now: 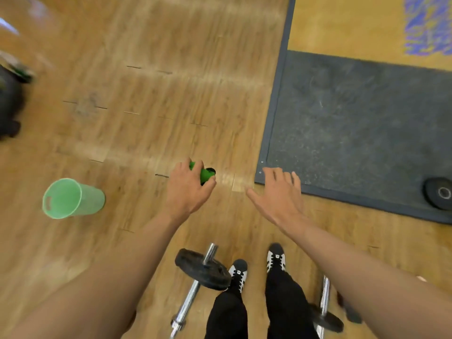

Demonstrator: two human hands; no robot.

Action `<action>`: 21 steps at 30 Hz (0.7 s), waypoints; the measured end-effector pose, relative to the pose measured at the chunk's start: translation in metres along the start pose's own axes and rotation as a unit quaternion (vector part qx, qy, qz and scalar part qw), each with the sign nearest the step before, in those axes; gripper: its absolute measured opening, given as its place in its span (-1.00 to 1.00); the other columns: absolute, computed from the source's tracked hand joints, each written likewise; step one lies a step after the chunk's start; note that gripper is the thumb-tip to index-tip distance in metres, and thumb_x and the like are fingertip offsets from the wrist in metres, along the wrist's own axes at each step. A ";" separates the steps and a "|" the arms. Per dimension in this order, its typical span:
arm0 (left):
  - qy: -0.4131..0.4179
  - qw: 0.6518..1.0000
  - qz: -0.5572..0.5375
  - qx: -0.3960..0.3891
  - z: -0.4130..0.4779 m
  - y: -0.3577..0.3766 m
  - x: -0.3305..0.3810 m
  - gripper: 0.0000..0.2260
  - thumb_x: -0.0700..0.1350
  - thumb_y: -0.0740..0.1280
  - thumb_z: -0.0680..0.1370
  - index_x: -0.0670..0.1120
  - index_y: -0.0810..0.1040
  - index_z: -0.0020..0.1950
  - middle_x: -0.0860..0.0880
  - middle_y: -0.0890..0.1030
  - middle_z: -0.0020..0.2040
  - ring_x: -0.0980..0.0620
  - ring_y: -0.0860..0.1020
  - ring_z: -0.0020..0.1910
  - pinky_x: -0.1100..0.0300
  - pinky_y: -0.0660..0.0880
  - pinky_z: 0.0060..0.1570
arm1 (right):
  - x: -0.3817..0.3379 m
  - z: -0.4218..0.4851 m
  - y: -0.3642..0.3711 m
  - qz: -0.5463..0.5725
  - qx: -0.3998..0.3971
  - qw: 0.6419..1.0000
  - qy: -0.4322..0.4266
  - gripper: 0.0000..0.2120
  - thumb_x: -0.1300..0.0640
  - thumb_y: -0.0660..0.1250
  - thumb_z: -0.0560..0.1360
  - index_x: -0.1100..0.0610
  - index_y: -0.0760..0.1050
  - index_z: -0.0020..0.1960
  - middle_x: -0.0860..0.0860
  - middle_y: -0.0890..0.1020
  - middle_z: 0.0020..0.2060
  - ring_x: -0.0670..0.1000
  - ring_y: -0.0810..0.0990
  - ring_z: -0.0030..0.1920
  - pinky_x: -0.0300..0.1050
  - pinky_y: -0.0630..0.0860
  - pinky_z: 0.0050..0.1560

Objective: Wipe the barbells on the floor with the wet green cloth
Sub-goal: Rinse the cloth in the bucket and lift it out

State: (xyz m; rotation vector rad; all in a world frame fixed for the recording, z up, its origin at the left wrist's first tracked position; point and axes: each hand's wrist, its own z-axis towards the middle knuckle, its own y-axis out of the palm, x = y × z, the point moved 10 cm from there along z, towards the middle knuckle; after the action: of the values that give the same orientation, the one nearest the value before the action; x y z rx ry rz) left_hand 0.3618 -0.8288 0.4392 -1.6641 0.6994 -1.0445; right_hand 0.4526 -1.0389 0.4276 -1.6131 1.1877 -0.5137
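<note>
The left hand [188,189] is out in front, over the wood floor [171,94]. Its fingers are curled round the green cloth [204,174], which is bunched up small in its grip. The right hand [278,194] is out beside it, flat and wide open, and holds nothing.

One barbell [201,270] lies on the floor near the person, just left of the left shoe [238,272]. It has a shiny bar and a black round plate. A second barbell [324,299] lies on the right, partly hidden behind the right leg.

A green bucket [73,198] sits on the floor to the left. A dark mat [354,123] lies far right, with a small black plate [439,193] on it.
</note>
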 end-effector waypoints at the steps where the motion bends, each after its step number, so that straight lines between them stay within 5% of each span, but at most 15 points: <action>1: -0.010 1.000 0.003 0.014 0.005 -0.012 -0.006 -0.54 0.25 0.12 0.53 -0.15 0.50 -0.02 -0.07 0.38 -0.11 -0.11 0.39 -0.17 -0.01 0.41 -0.18 | -0.008 0.009 -0.008 0.003 0.000 1.000 -0.013 -0.25 -0.41 0.07 0.58 0.09 0.32 0.55 0.05 0.45 0.44 0.10 0.37 0.48 0.17 0.01 0.63; 8: -0.151 0.979 0.021 0.133 0.036 -0.076 -0.054 -0.59 0.18 0.22 0.52 -0.14 0.53 0.08 -0.02 0.34 -0.02 -0.04 0.32 -0.07 0.06 0.24 -0.07 | -0.067 0.085 -0.063 -0.002 0.004 0.994 -0.111 -0.26 -0.39 0.06 0.59 0.12 0.33 0.54 0.07 0.46 0.45 0.12 0.36 0.47 0.17 -0.04 0.63; 11: -0.206 0.967 0.017 0.147 0.034 -0.087 -0.078 -0.61 0.16 0.24 0.53 -0.15 0.53 0.08 -0.02 0.33 -0.01 -0.03 0.29 -0.05 0.06 0.22 -0.06 | -0.103 0.112 -0.067 -0.043 -0.008 0.986 -0.162 -0.27 -0.39 0.05 0.59 0.14 0.39 0.48 0.11 0.51 0.38 0.17 0.41 0.41 0.17 0.09 0.55; 21: -0.395 0.897 0.011 0.198 -0.031 -0.090 -0.251 -0.60 0.16 0.20 0.49 -0.15 0.51 0.07 -0.11 0.39 0.03 -0.05 0.28 -0.05 0.02 0.29 -0.07 | -0.330 0.143 -0.009 -0.124 -0.070 0.923 -0.358 -0.26 -0.37 0.11 0.56 0.07 0.27 0.58 0.09 0.45 0.47 0.14 0.35 0.51 0.22 -0.04 0.62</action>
State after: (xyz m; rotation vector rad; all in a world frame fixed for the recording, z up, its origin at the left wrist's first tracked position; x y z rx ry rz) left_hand 0.2158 -0.6036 0.4510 -1.5240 -0.0375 -0.3732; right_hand 0.4304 -0.6808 0.4530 -1.8553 0.4778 0.0323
